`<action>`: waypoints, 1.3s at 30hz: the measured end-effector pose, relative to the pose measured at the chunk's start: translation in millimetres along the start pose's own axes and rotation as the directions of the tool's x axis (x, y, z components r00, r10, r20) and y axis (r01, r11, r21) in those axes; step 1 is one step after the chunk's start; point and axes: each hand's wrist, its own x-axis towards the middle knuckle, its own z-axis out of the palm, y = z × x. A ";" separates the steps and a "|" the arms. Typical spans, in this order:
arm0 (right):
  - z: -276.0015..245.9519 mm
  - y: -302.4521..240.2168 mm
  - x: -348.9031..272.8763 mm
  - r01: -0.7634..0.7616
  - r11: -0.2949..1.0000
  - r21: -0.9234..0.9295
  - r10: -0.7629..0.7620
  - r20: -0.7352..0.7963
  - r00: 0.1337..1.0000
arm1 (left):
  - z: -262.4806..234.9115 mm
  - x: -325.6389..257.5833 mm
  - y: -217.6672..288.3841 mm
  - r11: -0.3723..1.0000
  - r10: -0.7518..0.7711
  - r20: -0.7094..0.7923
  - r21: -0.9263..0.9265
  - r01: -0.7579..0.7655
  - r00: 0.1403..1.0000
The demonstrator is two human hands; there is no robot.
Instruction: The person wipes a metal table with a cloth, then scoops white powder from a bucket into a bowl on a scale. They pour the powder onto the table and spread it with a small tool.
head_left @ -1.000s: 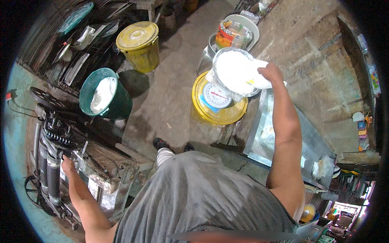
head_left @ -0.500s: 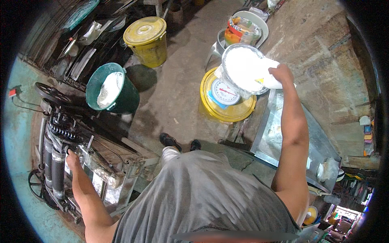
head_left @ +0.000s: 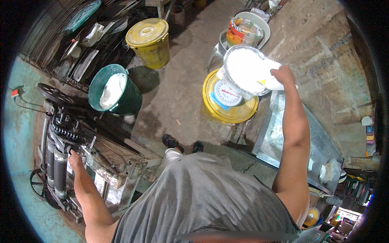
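My right hand [head_left: 283,75] is closed round a white packet [head_left: 274,84] with a small yellow patch, held against the right side of a round metal basin [head_left: 231,81]. White powder [head_left: 244,63] fills the basin, which sits on a dial scale [head_left: 227,94]. Under the scale is a yellow lidded bucket [head_left: 210,106]. Off to the left, my left hand [head_left: 75,159] is closed on a dark knob or handle [head_left: 69,148] beside the dark rollers of a machine [head_left: 59,174]. The fingers hide part of that grip.
A green bucket [head_left: 135,97] of white powder and another yellow lidded bucket [head_left: 156,57] stand on the floor ahead. Beyond the scale are a colourful sack [head_left: 239,34] and a pale tub [head_left: 264,26]. A metal tray [head_left: 279,139] lies under my right arm. Racks [head_left: 83,48] line the far left.
The whole view has shifted slightly right and down. Both hands keep their grips, and the basin and packet look unchanged.
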 end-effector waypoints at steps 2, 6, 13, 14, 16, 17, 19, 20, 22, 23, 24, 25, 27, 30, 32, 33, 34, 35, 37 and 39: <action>-3.7 -6.0 -5.2 -0.009 1.000 0.014 0.009 0.014 1.000 | -1.4 -1.5 -4.2 1.000 0.001 -0.006 -0.004 -0.001 1.000; 4.4 4.3 0.7 0.015 1.000 -0.010 -0.015 -0.028 0.999 | -0.3 3.2 -3.1 1.000 -0.003 -0.011 -0.004 0.003 1.000; 2.7 1.7 2.1 0.004 1.000 0.006 -0.004 -0.010 1.000 | 0.7 -4.1 2.3 1.000 0.007 -0.014 -0.027 -0.007 1.000; 0.0 1.1 0.2 -0.001 1.000 0.008 0.001 -0.008 1.000 | 1.9 -9.0 8.1 0.999 -0.004 -0.005 -0.050 0.003 1.000; -4.4 -3.0 -2.5 -0.007 1.000 0.009 0.006 0.016 1.000 | -2.7 -7.9 3.0 0.998 0.007 0.000 -0.061 -0.007 1.000; -5.2 -4.5 -3.4 -0.010 1.000 0.008 0.010 0.027 1.000 | -1.6 -2.7 -2.5 0.998 0.032 0.006 -0.053 -0.032 0.999; -4.2 -5.8 -2.9 -0.014 1.000 0.011 0.014 0.019 1.000 | -0.6 4.9 -9.6 0.998 0.031 0.002 -0.051 -0.031 1.000; -3.4 -6.4 -2.7 -0.016 1.000 0.014 0.016 0.015 1.000 | -0.5 8.3 -13.2 0.998 0.004 -0.009 -0.056 -0.005 1.000; -7.3 -9.2 -5.9 -0.023 1.000 0.012 0.023 0.031 0.999 | 1.7 8.3 -10.5 0.999 -0.014 -0.006 -0.050 0.014 1.000; -8.1 -10.3 -6.5 -0.026 1.000 0.013 0.026 0.040 0.999 | 1.4 8.3 -9.7 0.999 -0.010 0.001 -0.037 0.010 1.000; -8.6 -9.4 -6.1 -0.025 1.000 0.013 0.024 0.041 0.999 | 1.7 6.4 -7.2 1.000 -0.005 0.010 -0.027 0.005 1.000; -8.9 -7.7 -5.1 -0.023 1.000 0.013 0.022 0.042 0.999 | 2.5 4.1 -4.7 1.000 -0.003 0.007 -0.025 0.003 1.000; -8.6 -7.3 -4.4 -0.021 1.000 0.009 0.020 0.041 0.999 | 2.4 1.5 -2.9 1.000 -0.003 -0.004 -0.018 0.003 1.000; -7.1 -7.2 -3.8 -0.020 1.000 -0.003 0.020 0.036 0.999 | 0.6 2.3 -3.9 1.000 -0.001 0.003 -0.013 0.001 1.000; -6.0 -4.4 -1.6 -0.019 1.000 -0.014 0.020 0.039 0.999 | 0.1 3.6 -3.7 1.000 0.012 0.016 -0.009 -0.011 1.000; -5.5 -6.0 -2.4 -0.030 0.999 -0.013 0.031 0.032 0.999 | -0.9 4.2 -5.7 1.000 0.016 0.021 -0.006 -0.016 1.000; -5.1 -8.0 -3.9 -0.041 0.999 -0.012 0.041 0.025 0.999 | -1.3 4.7 -7.3 1.000 0.004 0.014 -0.016 -0.004 1.000; -4.5 -9.7 -4.5 -0.051 0.999 -0.011 0.051 0.018 0.999 | -1.6 5.2 -8.8 1.000 -0.008 0.006 -0.025 0.009 1.000; -5.7 -9.3 -2.9 -0.047 0.999 -0.028 0.048 0.029 0.998 | -0.8 2.0 -5.7 1.000 -0.005 0.008 -0.028 0.006 1.000; -4.9 -6.9 0.1 -0.035 0.999 -0.037 0.037 0.030 0.999 | -2.7 -2.1 -2.3 1.000 0.021 0.017 -0.007 -0.021 1.000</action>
